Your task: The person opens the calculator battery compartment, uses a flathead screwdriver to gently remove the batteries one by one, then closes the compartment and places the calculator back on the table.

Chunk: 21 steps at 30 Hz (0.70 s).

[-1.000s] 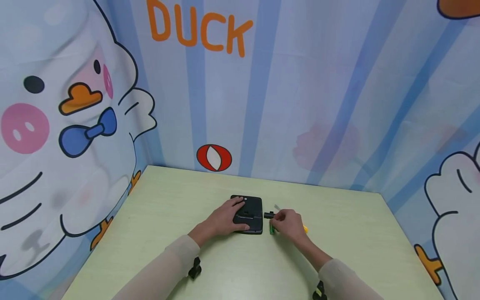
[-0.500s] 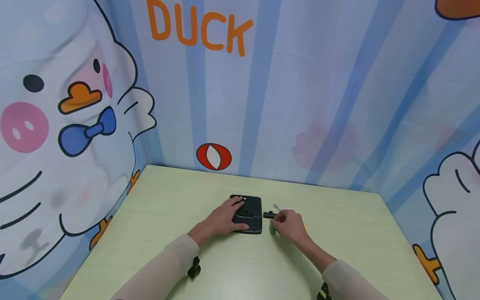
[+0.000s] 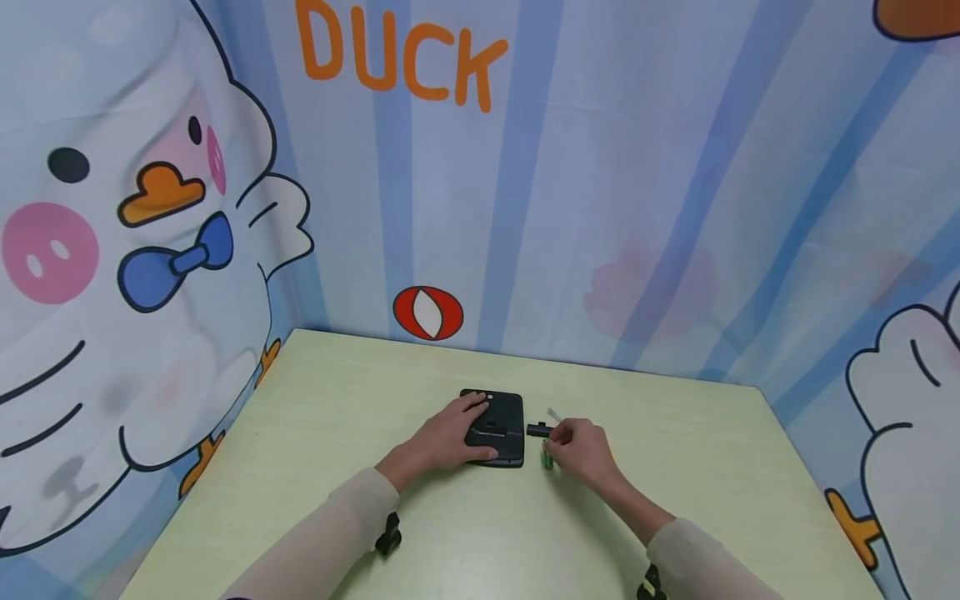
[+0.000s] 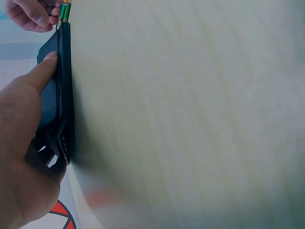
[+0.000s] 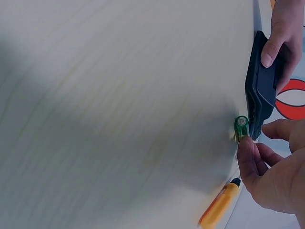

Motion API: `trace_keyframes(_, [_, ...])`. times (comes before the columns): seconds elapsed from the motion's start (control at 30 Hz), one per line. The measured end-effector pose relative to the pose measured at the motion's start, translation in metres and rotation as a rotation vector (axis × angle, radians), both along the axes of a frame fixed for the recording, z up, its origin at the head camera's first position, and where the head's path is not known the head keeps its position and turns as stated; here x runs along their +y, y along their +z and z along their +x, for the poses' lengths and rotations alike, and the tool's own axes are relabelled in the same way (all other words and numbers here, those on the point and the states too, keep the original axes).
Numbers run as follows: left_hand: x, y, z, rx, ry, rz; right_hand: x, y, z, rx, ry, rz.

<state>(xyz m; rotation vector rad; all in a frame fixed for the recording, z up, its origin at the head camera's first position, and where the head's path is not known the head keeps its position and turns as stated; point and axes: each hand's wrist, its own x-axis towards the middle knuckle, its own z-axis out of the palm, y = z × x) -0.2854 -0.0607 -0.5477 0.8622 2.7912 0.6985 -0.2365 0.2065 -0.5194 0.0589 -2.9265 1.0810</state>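
Note:
A black flat device (image 3: pixel 507 412) lies on the table in the head view, with a recessed slot on its upper face. My left hand (image 3: pixel 447 433) rests on it, fingers spread over the top, thumb (image 4: pixel 44 71) laid along the near side. To the right, my right hand (image 3: pixel 579 448) has its fingers curled at a green battery (image 5: pixel 241 125), fingertips against it. In the left wrist view a second battery seems to lie beside it. A small black piece (image 3: pixel 537 430), perhaps a battery cover, sits between the device and my right fingertips, partly hidden by them.
A screwdriver with a yellow handle (image 5: pixel 219 207) lies by the right hand; in the head view the hand hides most of it. The pale table (image 3: pixel 375 367) ends at a blue striped curtain (image 3: pixel 570 208) with duck drawings at the back and sides.
The green battery has shifted slightly to the right with my right fingertips, and less of the yellow handle shows. My left hand and the black device stay in place.

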Motion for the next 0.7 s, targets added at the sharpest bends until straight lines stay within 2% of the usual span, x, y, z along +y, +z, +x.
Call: trace_keyframes(0.7, [0.0002, -0.0025, -0.0011, 0.008, 0.002, 0.001, 0.0032, -0.0005, -0.0055, 0.018, 0.002, 0.004])
